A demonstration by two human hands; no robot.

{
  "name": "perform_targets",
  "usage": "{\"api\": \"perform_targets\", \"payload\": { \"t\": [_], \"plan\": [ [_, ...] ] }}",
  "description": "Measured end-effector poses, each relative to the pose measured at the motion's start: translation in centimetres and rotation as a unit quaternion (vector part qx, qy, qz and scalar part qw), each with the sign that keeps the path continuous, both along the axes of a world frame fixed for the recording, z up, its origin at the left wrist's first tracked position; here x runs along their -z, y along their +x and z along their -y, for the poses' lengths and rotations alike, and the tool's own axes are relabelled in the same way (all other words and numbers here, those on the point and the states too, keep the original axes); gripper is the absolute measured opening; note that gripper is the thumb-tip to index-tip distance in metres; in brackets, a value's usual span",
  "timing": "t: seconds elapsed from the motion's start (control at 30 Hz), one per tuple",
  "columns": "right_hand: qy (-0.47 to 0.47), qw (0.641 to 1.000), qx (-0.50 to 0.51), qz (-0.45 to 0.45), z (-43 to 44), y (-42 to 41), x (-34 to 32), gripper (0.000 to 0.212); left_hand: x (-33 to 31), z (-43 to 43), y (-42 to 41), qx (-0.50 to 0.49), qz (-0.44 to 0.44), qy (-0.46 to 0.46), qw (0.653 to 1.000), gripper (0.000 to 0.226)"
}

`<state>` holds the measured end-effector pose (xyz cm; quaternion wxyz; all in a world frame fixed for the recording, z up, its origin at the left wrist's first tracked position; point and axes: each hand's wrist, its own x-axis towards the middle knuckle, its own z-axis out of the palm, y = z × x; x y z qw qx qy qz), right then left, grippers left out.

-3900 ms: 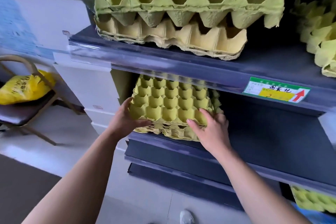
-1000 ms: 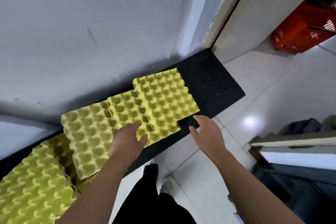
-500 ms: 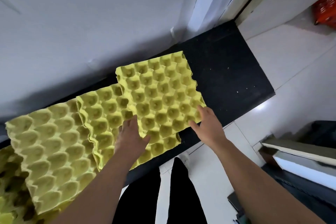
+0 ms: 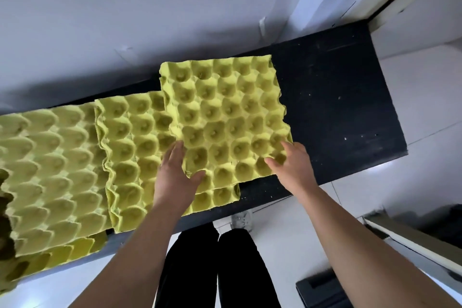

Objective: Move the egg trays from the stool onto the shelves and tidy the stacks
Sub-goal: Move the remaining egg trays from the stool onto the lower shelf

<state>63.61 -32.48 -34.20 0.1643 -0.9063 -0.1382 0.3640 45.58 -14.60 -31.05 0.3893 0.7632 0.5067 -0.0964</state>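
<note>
Yellow-green egg trays lie in a row on the black top shelf [image 4: 337, 112]. The top egg tray [image 4: 225, 117] lies skewed over a second tray stack [image 4: 135, 152], and a bigger tray stack [image 4: 50, 170] sits to the left. My left hand [image 4: 175, 175] rests at the top tray's near left corner, its fingers straight along the left edge and its thumb lying on the near cells. At the near right corner, my right hand [image 4: 290, 165] touches the tray with relaxed fingers and thumb on its cells. Neither hand visibly lifts the tray.
A white wall [image 4: 150, 7] runs directly behind the shelf. The shelf's right part is bare black board. Below are my dark trouser legs [image 4: 212, 270], a white tiled floor [image 4: 425, 107] and a lower shelf edge [image 4: 412, 240] at the right.
The view has shifted from the lower shelf to the top shelf. Over the last second both hands reached forward and settled on the top tray's near corners.
</note>
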Motion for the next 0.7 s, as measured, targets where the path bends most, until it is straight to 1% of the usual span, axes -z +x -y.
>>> {"api": "perform_targets", "payload": {
  "t": [0.1,0.17,0.23,0.33,0.47,0.57,0.7],
  "plan": [
    [0.022,0.999,-0.008,0.031,0.3,-0.3,-1.5,0.057,-1.2,0.5,-0.4,-0.037,0.028,0.002,0.999,0.094],
    [0.038,0.999,-0.020,0.033,0.2,-1.1,-2.3,0.052,-2.1,0.6,-1.3,-0.064,0.040,0.008,0.997,0.097],
    [0.051,0.998,-0.036,0.026,-0.2,-2.3,-2.8,0.053,-3.0,0.5,-3.1,-0.087,0.042,0.019,0.995,0.098],
    [0.063,0.996,-0.060,0.014,-1.5,-4.6,-3.1,0.060,-3.7,0.0,-6.3,-0.110,0.035,0.033,0.993,0.099],
    [0.061,0.995,-0.074,-0.002,-2.7,-7.7,-2.7,0.066,-4.0,-1.2,-9.2,-0.117,0.060,0.022,0.991,0.094],
    [0.065,0.995,-0.071,0.014,-2.8,-8.9,-2.1,0.064,-4.1,-2.3,-9.6,-0.111,0.064,0.013,0.992,0.091],
    [0.091,0.995,-0.025,0.039,-2.9,-9.2,-1.9,0.063,-3.7,-3.4,-9.9,-0.085,0.092,0.031,0.992,0.091]
  ]
}}
